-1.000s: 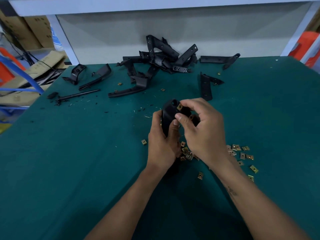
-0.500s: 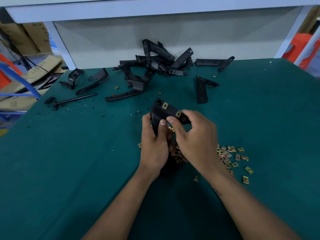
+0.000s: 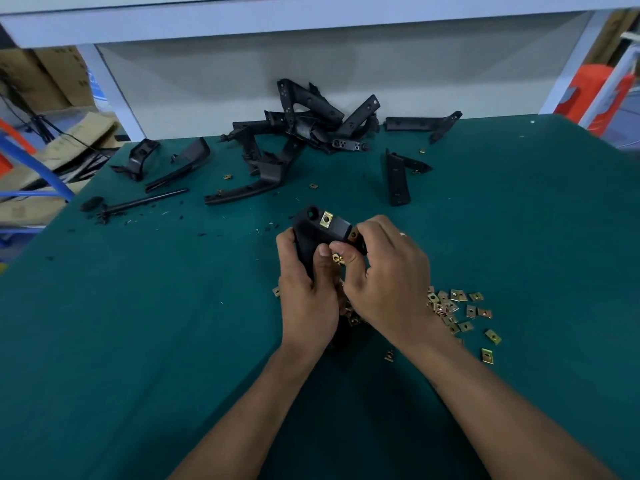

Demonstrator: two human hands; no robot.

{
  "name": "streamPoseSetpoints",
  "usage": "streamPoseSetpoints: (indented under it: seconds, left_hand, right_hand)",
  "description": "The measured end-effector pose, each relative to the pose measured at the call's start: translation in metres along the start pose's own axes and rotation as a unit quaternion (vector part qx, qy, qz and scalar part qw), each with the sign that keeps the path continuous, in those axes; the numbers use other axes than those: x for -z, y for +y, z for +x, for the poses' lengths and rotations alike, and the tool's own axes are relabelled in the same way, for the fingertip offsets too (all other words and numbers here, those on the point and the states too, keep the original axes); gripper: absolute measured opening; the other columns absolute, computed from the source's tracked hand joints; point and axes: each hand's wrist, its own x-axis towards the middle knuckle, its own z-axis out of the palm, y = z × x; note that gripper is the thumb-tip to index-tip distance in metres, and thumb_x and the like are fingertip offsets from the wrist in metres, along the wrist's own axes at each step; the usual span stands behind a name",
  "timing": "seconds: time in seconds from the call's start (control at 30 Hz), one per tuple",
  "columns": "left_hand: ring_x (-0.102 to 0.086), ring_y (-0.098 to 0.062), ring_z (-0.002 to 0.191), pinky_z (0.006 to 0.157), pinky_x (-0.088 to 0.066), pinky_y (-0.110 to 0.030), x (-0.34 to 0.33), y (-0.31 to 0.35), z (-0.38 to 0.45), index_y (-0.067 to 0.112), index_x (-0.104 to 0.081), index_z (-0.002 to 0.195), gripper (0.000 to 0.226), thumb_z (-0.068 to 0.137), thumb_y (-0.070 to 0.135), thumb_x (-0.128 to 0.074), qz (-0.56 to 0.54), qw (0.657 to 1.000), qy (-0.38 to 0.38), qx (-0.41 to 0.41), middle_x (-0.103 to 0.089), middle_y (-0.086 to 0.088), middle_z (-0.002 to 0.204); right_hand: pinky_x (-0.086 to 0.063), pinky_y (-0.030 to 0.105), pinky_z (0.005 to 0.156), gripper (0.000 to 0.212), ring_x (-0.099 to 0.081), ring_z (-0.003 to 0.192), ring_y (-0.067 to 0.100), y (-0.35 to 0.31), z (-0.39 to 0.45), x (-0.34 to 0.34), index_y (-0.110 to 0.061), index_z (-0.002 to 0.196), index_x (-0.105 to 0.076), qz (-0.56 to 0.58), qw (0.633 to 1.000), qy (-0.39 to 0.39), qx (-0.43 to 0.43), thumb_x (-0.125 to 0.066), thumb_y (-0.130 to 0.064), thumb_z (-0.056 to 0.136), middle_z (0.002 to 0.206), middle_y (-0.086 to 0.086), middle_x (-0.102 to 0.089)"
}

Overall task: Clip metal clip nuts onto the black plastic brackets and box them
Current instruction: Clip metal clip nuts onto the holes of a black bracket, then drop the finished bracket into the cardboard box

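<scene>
Curved black plastic bracket [image 3: 308,237], one brass-coloured metal clip nut [image 3: 326,219] seated, held above desk centre. Left hand [image 3: 306,292] grips it; right hand [image 3: 384,275] pinches its end. No legible writing.

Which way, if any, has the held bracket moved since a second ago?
No. The bracket stays in place, just left of the loose clips on the table.

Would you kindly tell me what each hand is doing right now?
Left hand: grips the black bracket.
Right hand: fingers curled at the bracket's right end, pinching a clip nut there.
</scene>
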Motion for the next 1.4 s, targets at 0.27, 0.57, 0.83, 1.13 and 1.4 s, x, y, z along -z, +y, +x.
streamPoseSetpoints:
  seconds: [0.27,0.57,0.83,1.13,1.4]
  left_hand:
    - [-0.048,-0.034,0.068,0.057,-0.048,-0.049,-0.002,0.004,0.004,0.023,-0.048,0.111,0.005,0.108,0.028,-0.046,-0.063,0.994,0.006,0.089,-0.053,-0.027,0.090]
    - [-0.054,-0.013,0.072,0.062,-0.052,-0.033,-0.007,0.001,0.002,0.022,-0.049,0.110,0.004,0.108,0.021,-0.045,-0.024,0.997,0.005,0.073,-0.057,0.002,0.087]
    - [-0.041,-0.024,0.047,0.041,-0.043,-0.033,0.000,0.010,0.003,0.014,-0.049,0.106,0.009,0.110,0.021,-0.045,-0.078,0.987,-0.061,0.126,-0.050,-0.009,0.065]
    - [-0.073,-0.026,0.090,0.075,-0.060,-0.036,-0.052,0.058,-0.026,0.009,-0.054,0.123,0.031,0.110,0.034,-0.040,-0.236,0.939,-0.073,0.240,-0.077,-0.011,0.105]
    - [-0.075,-0.022,0.093,0.076,-0.057,-0.034,-0.179,0.110,-0.128,0.017,-0.055,0.118,0.013,0.106,0.018,-0.051,-0.171,0.883,-0.392,0.194,-0.077,-0.004,0.103]
  right_hand:
    - [-0.051,0.040,0.065,0.035,-0.063,0.083,0.026,0.001,0.009,0.003,-0.008,0.111,-0.064,0.087,0.990,-0.088,-0.072,-0.060,-0.041,0.102,0.100,0.002,-0.066]
    - [-0.031,0.031,0.058,0.028,-0.049,0.071,0.020,0.007,0.009,0.002,-0.012,0.088,-0.058,0.041,0.992,-0.098,-0.063,-0.059,-0.037,0.101,0.082,-0.003,-0.057]
    - [-0.040,0.035,0.053,0.041,-0.051,0.066,0.017,0.023,0.014,0.025,-0.018,0.081,-0.055,0.037,0.987,-0.156,-0.024,-0.055,-0.055,0.099,0.072,-0.007,-0.055]
    - [-0.049,0.047,0.050,0.039,-0.064,0.054,0.026,0.005,-0.077,0.119,-0.015,0.089,-0.063,0.306,0.869,-0.198,-0.334,-0.057,-0.053,0.098,0.065,0.006,-0.065]
    - [-0.032,0.016,0.031,0.012,-0.048,0.034,0.013,0.034,-0.145,0.219,-0.008,0.098,-0.060,0.449,0.743,0.059,-0.493,-0.053,-0.015,0.106,0.061,0.011,-0.059]
